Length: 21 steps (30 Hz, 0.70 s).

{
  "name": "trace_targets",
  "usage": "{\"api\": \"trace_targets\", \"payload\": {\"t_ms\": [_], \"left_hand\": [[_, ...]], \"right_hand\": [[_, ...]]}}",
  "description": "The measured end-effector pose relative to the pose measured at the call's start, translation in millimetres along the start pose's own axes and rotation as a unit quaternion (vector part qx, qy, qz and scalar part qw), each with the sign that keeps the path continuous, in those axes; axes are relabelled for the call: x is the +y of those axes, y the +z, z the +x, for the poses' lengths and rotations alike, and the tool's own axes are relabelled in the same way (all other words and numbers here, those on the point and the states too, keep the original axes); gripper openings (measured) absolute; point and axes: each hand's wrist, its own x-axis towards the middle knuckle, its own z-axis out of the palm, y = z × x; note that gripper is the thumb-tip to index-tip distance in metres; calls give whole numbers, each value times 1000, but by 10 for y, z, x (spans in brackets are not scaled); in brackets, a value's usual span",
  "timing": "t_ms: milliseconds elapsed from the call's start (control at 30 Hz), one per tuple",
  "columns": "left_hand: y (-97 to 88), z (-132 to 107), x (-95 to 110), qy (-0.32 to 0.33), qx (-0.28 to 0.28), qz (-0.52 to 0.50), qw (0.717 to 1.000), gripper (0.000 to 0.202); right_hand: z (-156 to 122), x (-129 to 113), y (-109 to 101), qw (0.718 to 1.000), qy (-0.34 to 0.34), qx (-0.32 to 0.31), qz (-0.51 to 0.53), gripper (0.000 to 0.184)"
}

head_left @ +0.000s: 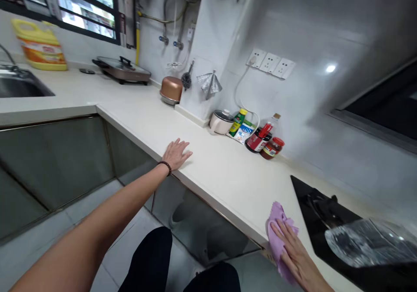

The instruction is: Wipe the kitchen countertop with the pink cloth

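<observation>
My left hand [176,153] lies flat on the cream countertop [224,175] near its front edge, fingers stretched out, holding nothing; a dark bead bracelet is on the wrist. My right hand [293,250] presses flat on a crumpled purple cloth [276,227] at the counter's front edge, just left of the black gas hob [312,201]. The fingers are spread over the cloth rather than wrapped round it.
Against the wall stand a small white pot [221,121], a green bottle [237,123], a packet and red-capped jars [272,148]. Farther back are a copper pot [171,90], an electric skillet [123,69], a yellow jug [41,44] and a sink [19,86]. A glass lid [368,242] rests on the hob.
</observation>
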Motion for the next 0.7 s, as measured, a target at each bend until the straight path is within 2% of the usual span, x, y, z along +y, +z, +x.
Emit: {"api": "trace_targets", "payload": {"t_ms": [133, 300, 467, 567, 633, 700], "left_hand": [[2, -28, -17, 3, 23, -23, 999, 70], [-9, -48, -7, 1, 19, -26, 999, 71], [7, -45, -16, 3, 25, -27, 999, 69], [27, -40, -37, 4, 33, -24, 999, 66], [33, -37, -47, 4, 34, -23, 999, 65], [28, -34, -52, 3, 30, -24, 999, 67]], "right_hand": [[924, -429, -42, 996, -72, -40, 30, 64], [2376, -1271, 31, 981, -175, -54, 57, 60], [3684, -2084, 172, 967, -236, -60, 77, 60], [4321, -2294, 235, 975, -202, -66, 65, 62], [4655, -2281, 275, 981, -174, -70, 50, 63], [4896, -2164, 315, 984, -163, -66, 36, 63]]}}
